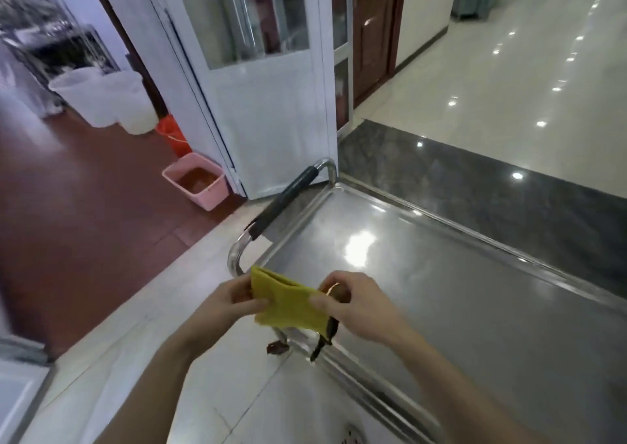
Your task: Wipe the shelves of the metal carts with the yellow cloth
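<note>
Above the shelf, the cloth is pinched at both ends by left hand and right hand; a flat fold is advised before wiping.

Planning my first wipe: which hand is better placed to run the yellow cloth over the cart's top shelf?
Probably right: the right hand is above the top shelf; the left hand is outside its rim.
</note>
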{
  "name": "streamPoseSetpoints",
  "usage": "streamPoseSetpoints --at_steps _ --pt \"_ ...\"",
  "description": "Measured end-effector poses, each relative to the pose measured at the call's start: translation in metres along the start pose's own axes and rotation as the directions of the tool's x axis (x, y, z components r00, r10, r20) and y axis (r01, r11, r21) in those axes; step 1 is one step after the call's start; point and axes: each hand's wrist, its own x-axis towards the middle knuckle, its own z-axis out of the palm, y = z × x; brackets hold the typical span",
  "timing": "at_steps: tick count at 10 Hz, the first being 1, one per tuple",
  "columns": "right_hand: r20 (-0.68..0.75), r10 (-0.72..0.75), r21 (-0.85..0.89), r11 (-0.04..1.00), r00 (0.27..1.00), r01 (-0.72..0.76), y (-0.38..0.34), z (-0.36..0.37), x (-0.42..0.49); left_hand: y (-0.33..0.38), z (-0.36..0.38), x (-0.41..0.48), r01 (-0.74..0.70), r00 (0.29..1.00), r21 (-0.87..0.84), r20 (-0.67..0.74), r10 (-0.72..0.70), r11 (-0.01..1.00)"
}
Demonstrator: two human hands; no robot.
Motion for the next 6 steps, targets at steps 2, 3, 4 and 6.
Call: streamPoseSetpoints --at_steps 2,3,4,6 --pt "0.020 -0.035 -0.044 0.998 0.999 0.036 -0.069 0.020 0.112 0.018 -0.118 0.113 -0.085 0.996 0.216 0.017 0.084 0.973" --pt "-0.134 -0.027 0.042 0.999 0.991 0.033 -0.098 0.029 0.160 0.068 -0.170 0.184 -0.233 0.972 0.326 0.071 0.222 0.916" --pt "-0.289 0.060 0.161 0.987 0.956 -0.013 -0.103 0.031 0.186 0.112 -0.169 0.250 -0.372 0.928 0.448 0.182 0.325 0.813" --pt "-0.311 0.522 0.120 0.851 0.795 -0.512 0.001 0.063 0.223 0.056 -0.149 0.345 -0.408 0.913 0.480 0.231 0.337 0.777"
